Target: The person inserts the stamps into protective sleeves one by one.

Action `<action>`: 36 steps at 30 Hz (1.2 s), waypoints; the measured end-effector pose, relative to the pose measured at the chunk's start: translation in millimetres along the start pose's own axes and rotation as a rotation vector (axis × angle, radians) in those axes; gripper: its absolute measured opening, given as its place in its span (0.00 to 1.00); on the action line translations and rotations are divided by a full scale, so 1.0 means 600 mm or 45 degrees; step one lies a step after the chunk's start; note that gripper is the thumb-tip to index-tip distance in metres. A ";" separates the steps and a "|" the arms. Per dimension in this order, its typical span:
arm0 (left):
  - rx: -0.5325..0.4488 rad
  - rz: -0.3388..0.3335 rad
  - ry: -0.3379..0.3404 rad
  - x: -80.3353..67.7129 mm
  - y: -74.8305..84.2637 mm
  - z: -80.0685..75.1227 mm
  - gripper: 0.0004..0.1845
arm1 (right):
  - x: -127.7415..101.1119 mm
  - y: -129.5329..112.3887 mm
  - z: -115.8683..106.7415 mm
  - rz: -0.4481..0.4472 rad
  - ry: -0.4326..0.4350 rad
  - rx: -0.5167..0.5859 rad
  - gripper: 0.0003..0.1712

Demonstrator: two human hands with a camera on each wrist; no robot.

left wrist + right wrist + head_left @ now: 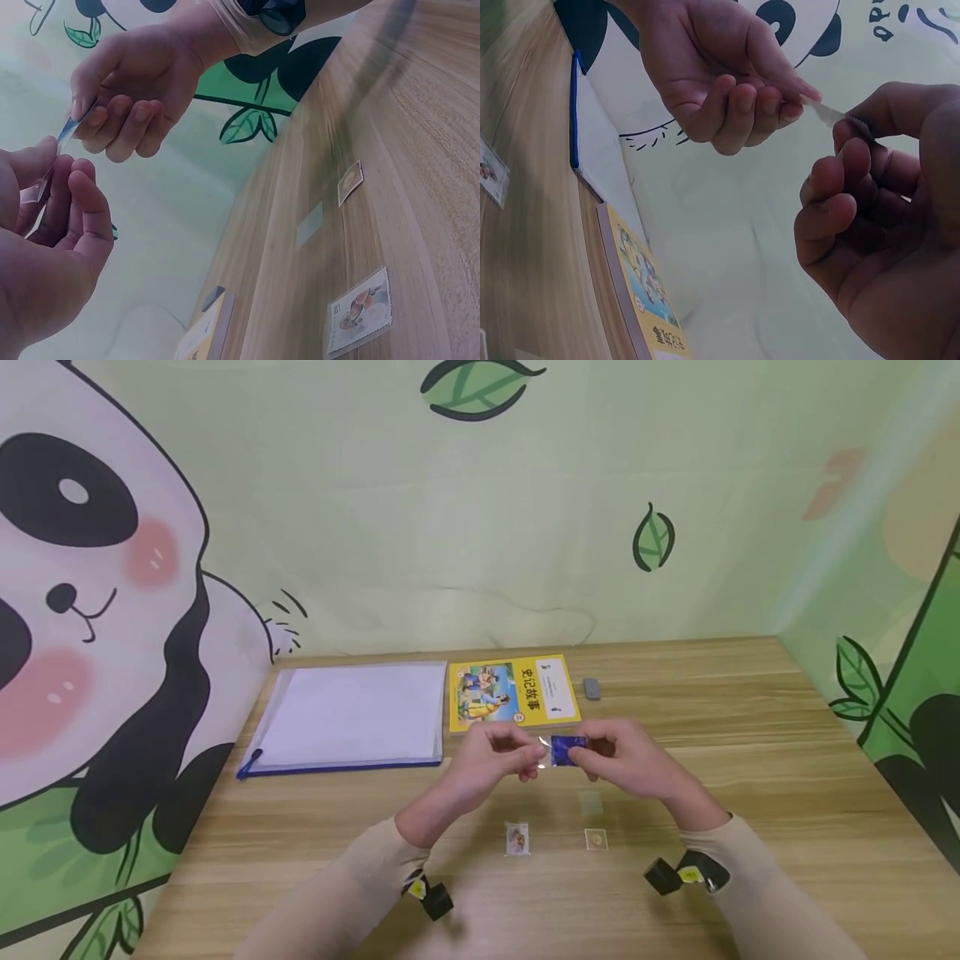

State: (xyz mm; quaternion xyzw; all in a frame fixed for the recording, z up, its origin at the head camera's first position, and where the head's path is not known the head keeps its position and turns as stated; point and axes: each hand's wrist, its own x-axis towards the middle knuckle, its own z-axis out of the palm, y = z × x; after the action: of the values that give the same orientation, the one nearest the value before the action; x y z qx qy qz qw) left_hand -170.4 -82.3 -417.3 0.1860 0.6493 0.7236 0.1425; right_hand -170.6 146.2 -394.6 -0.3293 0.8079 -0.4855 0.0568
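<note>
Above the table, my left hand [486, 767] pinches a small clear plastic sleeve [542, 752] between thumb and fingers. My right hand [632, 762] pinches a small dark blue stamp [562, 750] right beside it. Whether the stamp sits partly inside the sleeve I cannot tell. Below the hands lie a stamp with a coloured picture [360, 313] in a clear sleeve and, to the right, a small pale square stamp [596, 839]. A faint clear sleeve [591, 802] lies flat just behind that one.
A yellow picture book [551, 714] lies behind the hands, with a small grey block [592, 689] at its right. To its left is a white zip folder [352, 714] with a blue edge. The patterned wall [360, 527] rises at the table's [750, 735] back.
</note>
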 end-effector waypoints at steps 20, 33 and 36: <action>0.009 -0.025 -0.046 0.001 0.003 0.003 0.11 | 0.001 0.000 0.003 0.053 0.018 -0.050 0.11; 0.005 -0.015 -0.002 0.001 0.004 0.002 0.11 | 0.001 -0.002 0.005 0.049 0.005 0.009 0.11; -0.003 -0.007 0.000 0.002 0.003 0.001 0.11 | 0.001 -0.002 0.005 0.043 0.004 0.003 0.11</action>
State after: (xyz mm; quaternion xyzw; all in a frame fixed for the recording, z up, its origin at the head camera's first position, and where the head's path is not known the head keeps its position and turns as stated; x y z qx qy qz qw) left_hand -170.8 -81.4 -415.2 0.1839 0.6490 0.7240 0.1445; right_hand -169.2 143.1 -395.4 -0.3146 0.8128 -0.4860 0.0641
